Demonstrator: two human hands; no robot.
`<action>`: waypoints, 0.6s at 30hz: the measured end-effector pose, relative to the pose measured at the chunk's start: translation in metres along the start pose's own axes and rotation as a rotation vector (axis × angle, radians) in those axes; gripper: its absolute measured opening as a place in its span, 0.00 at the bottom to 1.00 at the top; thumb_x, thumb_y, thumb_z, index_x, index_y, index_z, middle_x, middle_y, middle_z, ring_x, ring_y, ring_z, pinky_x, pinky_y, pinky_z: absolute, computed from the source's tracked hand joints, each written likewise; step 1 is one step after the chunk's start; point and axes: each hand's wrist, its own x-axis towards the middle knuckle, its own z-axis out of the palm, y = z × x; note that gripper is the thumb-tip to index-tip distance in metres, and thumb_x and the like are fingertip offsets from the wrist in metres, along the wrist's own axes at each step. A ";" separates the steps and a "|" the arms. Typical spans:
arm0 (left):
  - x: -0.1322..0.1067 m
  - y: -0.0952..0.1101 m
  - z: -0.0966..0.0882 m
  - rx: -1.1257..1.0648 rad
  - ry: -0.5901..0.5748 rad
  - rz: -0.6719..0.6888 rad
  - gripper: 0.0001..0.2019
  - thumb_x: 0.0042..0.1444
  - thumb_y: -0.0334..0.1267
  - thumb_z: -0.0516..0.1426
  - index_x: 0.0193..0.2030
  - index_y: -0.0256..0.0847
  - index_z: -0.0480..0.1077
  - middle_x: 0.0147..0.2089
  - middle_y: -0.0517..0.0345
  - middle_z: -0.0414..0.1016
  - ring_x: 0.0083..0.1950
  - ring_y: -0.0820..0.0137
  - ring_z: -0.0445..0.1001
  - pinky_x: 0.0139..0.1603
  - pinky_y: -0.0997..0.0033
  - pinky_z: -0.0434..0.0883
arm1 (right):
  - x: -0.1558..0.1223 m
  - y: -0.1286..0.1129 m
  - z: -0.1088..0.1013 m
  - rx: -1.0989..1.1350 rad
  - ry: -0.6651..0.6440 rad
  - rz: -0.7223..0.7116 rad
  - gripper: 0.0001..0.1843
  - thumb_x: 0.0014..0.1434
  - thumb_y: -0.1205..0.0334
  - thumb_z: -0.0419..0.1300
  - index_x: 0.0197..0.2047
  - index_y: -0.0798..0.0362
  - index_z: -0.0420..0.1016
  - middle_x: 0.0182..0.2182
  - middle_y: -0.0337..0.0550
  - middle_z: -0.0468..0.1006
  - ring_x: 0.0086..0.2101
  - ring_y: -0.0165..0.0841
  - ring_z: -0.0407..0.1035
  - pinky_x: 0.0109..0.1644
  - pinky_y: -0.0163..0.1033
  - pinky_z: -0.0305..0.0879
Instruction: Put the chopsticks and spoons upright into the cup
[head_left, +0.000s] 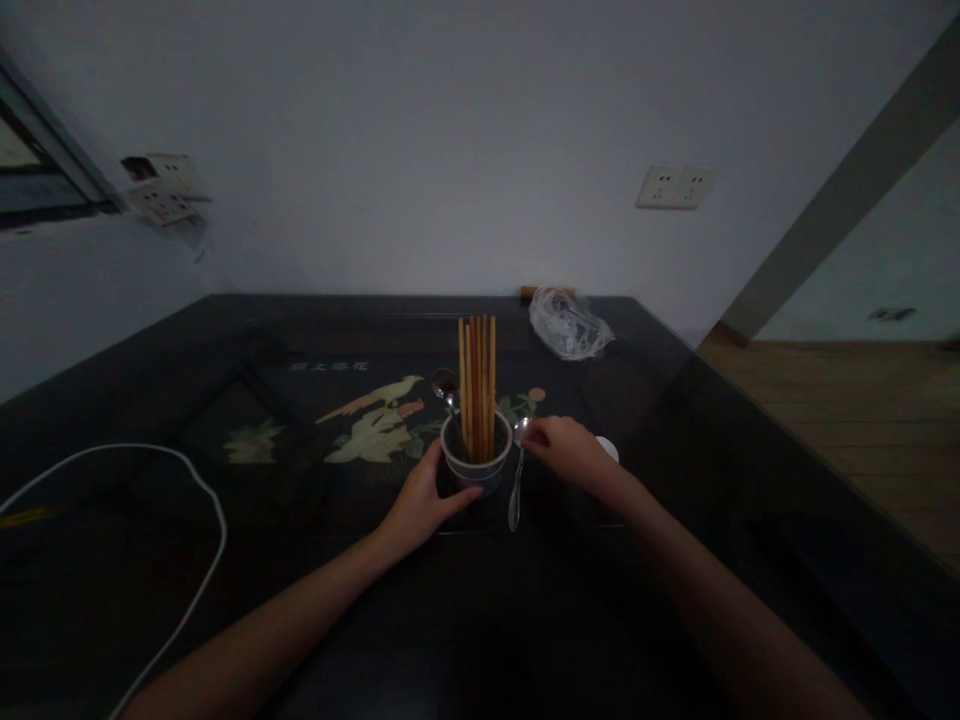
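A round grey pot [478,478] stands upright on the dark table, with several wooden chopsticks [478,385] upright in it. A metal spoon [445,384] leans in its left side, bowl up. My left hand [421,502] is wrapped round the pot's left and near side. Just right of the pot, my right hand [561,447] has its fingers closed at the bowl of a second spoon [515,495], whose handle points down toward me. Part of that bowl is hidden by the fingers. A white round object [608,448] shows partly behind my right wrist.
A crumpled clear plastic bag [570,328] lies at the table's back right, by a brown stick-like piece [531,292]. At left a white cable [214,500] curves across the dark table [360,610]. The wall behind carries sockets [673,187].
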 end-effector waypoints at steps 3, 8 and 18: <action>0.000 0.000 0.000 0.000 0.000 0.005 0.33 0.49 0.43 0.63 0.61 0.42 0.56 0.58 0.46 0.68 0.60 0.56 0.66 0.62 0.49 0.61 | -0.002 -0.005 0.009 -0.163 0.011 0.060 0.14 0.62 0.56 0.52 0.37 0.55 0.76 0.37 0.53 0.79 0.39 0.43 0.75 0.38 0.42 0.67; 0.000 -0.002 0.000 -0.003 -0.008 -0.007 0.33 0.49 0.43 0.63 0.61 0.42 0.56 0.58 0.46 0.68 0.59 0.55 0.67 0.61 0.47 0.62 | -0.003 -0.013 0.023 -0.262 0.042 0.083 0.17 0.63 0.52 0.52 0.44 0.56 0.74 0.40 0.55 0.79 0.41 0.43 0.75 0.39 0.41 0.68; 0.000 0.001 -0.001 0.002 -0.013 -0.005 0.32 0.49 0.43 0.63 0.60 0.41 0.57 0.58 0.46 0.68 0.59 0.56 0.67 0.60 0.50 0.63 | -0.005 -0.020 0.027 -0.285 0.021 0.121 0.14 0.63 0.62 0.51 0.40 0.58 0.76 0.39 0.59 0.80 0.40 0.47 0.76 0.38 0.45 0.70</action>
